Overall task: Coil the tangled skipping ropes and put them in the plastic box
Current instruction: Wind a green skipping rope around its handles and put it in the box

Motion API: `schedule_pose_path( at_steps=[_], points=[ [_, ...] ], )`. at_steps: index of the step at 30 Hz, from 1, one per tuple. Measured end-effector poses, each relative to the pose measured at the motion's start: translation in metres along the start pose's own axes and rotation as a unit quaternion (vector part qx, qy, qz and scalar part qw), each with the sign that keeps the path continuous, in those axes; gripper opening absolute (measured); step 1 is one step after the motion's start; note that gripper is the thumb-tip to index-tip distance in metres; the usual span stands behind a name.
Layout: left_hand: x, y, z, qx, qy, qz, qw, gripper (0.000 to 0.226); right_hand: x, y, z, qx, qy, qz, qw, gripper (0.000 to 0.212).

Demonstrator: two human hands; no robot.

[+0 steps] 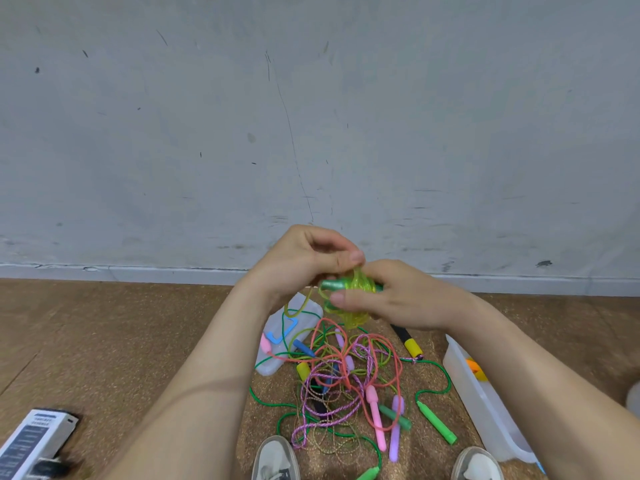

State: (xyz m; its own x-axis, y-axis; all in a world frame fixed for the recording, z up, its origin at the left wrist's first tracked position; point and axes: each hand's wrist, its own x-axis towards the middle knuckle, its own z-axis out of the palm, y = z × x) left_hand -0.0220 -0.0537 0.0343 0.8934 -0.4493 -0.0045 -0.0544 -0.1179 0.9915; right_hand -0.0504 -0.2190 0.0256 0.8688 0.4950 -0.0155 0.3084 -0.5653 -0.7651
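A yellow-green skipping rope (356,299) with green handles is wound into a small bundle, held up between both hands above the floor. My right hand (398,299) grips the bundle and its handles from the right. My left hand (311,258) pinches the rope at the top of the bundle with thumb and fingers; a loose strand trails down to the left. Below lies a tangled pile of ropes (346,382) in orange, green, purple and gold, with pink, purple, green, blue and yellow handles. The clear plastic box (485,407) stands on the floor at the right, partly hidden by my right forearm.
The box's clear lid (287,341) with a blue clip lies on the floor left of the pile. Two grey shoes (275,459) sit at the bottom edge. A white device (38,441) lies at the lower left. A grey wall stands close behind.
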Motion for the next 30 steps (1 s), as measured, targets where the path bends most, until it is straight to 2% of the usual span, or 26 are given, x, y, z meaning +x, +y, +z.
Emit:
schedule_pose_path(
  at_steps=[3, 6, 8, 11, 15, 21, 27, 30],
  points=[
    [0.002, -0.006, -0.002, -0.111, 0.002, -0.031, 0.993, 0.019, -0.001, -0.007, -0.002, 0.081, 0.01, -0.026, 0.996, 0.04],
    [0.004, -0.007, 0.001, -0.15, 0.014, -0.029, 0.988, 0.016, -0.004, -0.012, -0.005, 0.145, 0.044, -0.032, 0.988, 0.022],
    [0.006, -0.008, 0.001, -0.156, 0.034, -0.029, 0.987, 0.015, -0.003, -0.011, -0.008, 0.17, 0.088, -0.018, 0.981, 0.02],
    [0.006, -0.011, 0.001, -0.142, 0.065, -0.029, 0.987, 0.015, -0.003, -0.007, -0.011, 0.194, 0.125, 0.005, 0.973, 0.025],
    [0.007, -0.014, 0.004, -0.074, 0.102, -0.034, 0.991, 0.017, -0.004, -0.006, -0.015, 0.231, 0.152, 0.013, 0.961, 0.015],
    [0.004, -0.006, 0.007, 0.067, 0.164, 0.033, 0.984, 0.014, -0.003, 0.0, -0.019, 0.295, 0.184, 0.063, 0.936, 0.023],
    [0.002, 0.001, 0.012, 0.073, 0.239, 0.1, 0.963, 0.019, 0.002, 0.0, -0.016, 0.377, 0.166, 0.077, 0.908, 0.024],
    [0.005, 0.003, 0.013, 0.007, 0.262, 0.106, 0.959, 0.019, 0.004, 0.001, -0.013, 0.396, 0.152, 0.078, 0.902, 0.028]
  ],
)
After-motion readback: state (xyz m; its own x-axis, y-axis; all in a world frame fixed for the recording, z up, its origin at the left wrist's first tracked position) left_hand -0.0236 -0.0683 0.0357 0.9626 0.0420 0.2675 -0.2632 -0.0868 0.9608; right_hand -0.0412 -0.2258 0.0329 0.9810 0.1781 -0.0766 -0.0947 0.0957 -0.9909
